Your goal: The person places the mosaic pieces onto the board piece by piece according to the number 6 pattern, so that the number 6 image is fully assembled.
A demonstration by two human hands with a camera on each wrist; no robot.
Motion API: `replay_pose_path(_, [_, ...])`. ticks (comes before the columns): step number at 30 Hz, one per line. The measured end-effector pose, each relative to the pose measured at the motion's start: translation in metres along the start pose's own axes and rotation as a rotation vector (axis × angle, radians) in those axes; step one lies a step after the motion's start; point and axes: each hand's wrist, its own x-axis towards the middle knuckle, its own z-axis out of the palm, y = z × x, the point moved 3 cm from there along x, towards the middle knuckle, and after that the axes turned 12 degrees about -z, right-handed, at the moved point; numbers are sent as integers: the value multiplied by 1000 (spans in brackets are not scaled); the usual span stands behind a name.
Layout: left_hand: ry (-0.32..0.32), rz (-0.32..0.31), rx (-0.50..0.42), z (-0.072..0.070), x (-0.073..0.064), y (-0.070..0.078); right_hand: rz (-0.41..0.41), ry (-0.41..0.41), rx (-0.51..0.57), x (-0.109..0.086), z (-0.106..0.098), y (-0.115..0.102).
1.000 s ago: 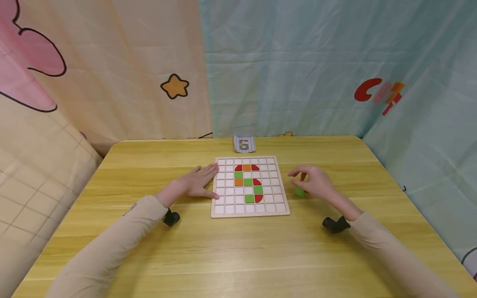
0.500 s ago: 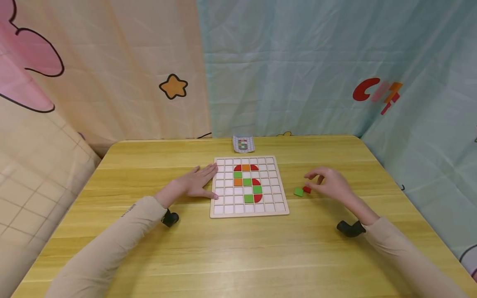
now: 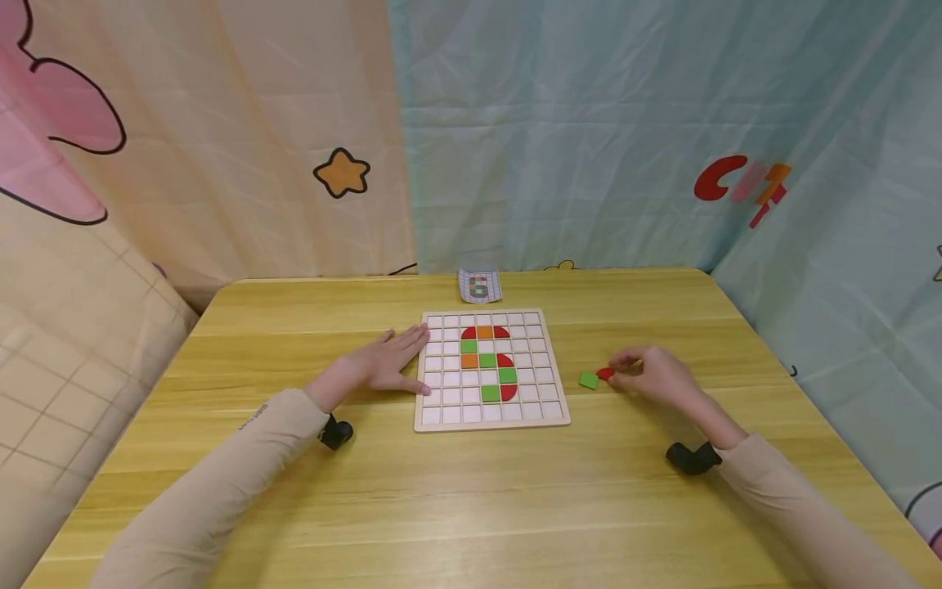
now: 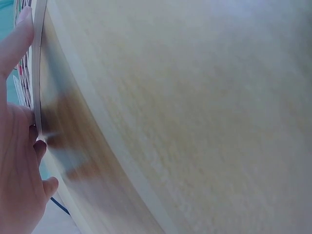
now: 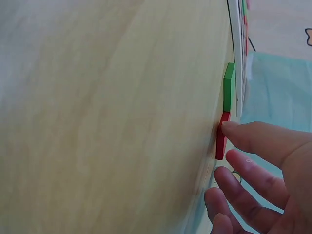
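Observation:
A pale wooden grid board (image 3: 555, 415) lies on the table with red, orange and green tiles set in an S-like shape. My left hand (image 3: 383, 362) lies flat at its left edge, fingertips and thumb on the rim; in the left wrist view the hand (image 4: 19, 165) is partly cut off. Right of the board, my right hand (image 3: 655, 376) holds a red tile (image 3: 605, 374) with a rounded edge between thumb and index finger. This red tile (image 5: 222, 139) rests on the table, touching a green square tile (image 5: 229, 87); the other fingers are loosely curled.
A small creased paper card (image 3: 480, 286) with a coloured grid pattern stands behind the board. The wooden table (image 3: 456, 507) reaches back to a printed curtain (image 3: 559, 139). Each wrist wears a black camera mount, such as the right mount (image 3: 692, 458).
My right hand has moved right, away from the board, uncovering the green and red tiles, then lowered its thumb and index finger to the red one. My left hand stays put.

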Motion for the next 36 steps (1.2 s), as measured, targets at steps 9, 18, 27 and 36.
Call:
replay_pose_path(9, [2, 2, -12, -1, -3, 1, 2, -10, -10, 7, 4, 1])
replay_pose_path(18, [1, 1, -17, 1, -1, -1, 6, 10, -40, 19, 6, -4])
replay_pose_path(27, [1, 0, -18, 1, -2, -1, 77, 42, -79, 22, 9, -8])
replay_pose_path(36, [1, 5, -19, 2, 0, -2, 178, 25, -92, 24, 9, -16])
